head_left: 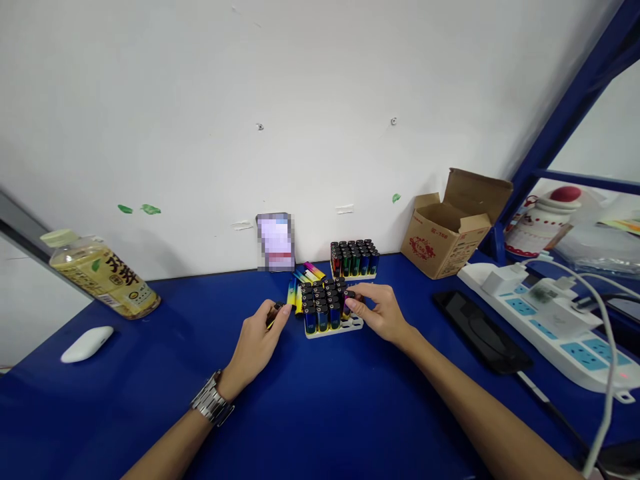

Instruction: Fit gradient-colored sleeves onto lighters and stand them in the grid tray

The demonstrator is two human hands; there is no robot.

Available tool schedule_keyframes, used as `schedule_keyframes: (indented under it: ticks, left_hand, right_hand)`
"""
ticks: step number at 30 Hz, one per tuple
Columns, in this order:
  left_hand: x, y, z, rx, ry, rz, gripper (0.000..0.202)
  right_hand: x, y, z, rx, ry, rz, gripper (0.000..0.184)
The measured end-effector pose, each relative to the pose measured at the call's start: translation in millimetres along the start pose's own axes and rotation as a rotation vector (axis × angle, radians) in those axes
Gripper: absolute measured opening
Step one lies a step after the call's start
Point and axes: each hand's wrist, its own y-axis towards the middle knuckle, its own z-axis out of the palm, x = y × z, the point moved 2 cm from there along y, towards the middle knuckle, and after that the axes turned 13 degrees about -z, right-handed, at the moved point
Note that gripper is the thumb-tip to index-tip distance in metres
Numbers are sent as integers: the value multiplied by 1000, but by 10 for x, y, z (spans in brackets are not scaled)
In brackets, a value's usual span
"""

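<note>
In the middle of the blue table stands a white holder [325, 333] with oval slots, filled mostly with upright, black-topped lighters [322, 319] in blue and other colours. My right hand [381, 311] pinches a purple-and-yellow lighter [346, 307] at the holder's right side, by some open slots. Left of the holder, my left hand [257, 343] is closed around a dark lighter [273, 315] with a yellow edge; fingers hide part of it. Loose lighters [314, 270] in yellow, blue and pink lie behind the holder and to its left.
A second filled holder [367, 276] stands near the wall, beside an open cardboard box [440, 247]. A phone [276, 243] leans on the wall. At right are a black phone [483, 330] and power strip [545, 327]; at left, a bottle [107, 277] and white mouse [87, 344].
</note>
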Motion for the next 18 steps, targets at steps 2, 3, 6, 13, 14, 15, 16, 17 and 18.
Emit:
schedule_keyframes:
  ticks: [2,3,6,13,14,15,16,17,18]
  left_hand:
    - [-8,1,3,-6,8,2,45]
    - [-10,0,3,-8,11,2,45]
    - [-11,-6,3,-10,19,5,45]
    - [7,-2,10,-16,29,7,44]
    - [8,-1,11,-15,31,9,44]
    - [7,-1,12,-15,31,10,44]
    - [6,-1,13,-14,31,11,43]
    - [5,-1,14,-12,30,11,44]
    - [5,-1,15,-11,29,9,44]
  right_hand:
    - [-19,-12,3,44,-33,-27,35]
    - [-26,-15,1,76,-55,-41,38]
    - [-42,-11,-24,180,-127,-85,43]
    - [-99,32,-131,340,-140,-49,46]
    - [-103,38,-143,357,-125,-37,46]
    - [-104,44,-153,371,-116,-27,46]
    - [-102,49,-158,386,-113,-21,46]
    - [-97,53,-157,402,-117,-19,46]
    - [-89,55,-153,419,-128,-19,45]
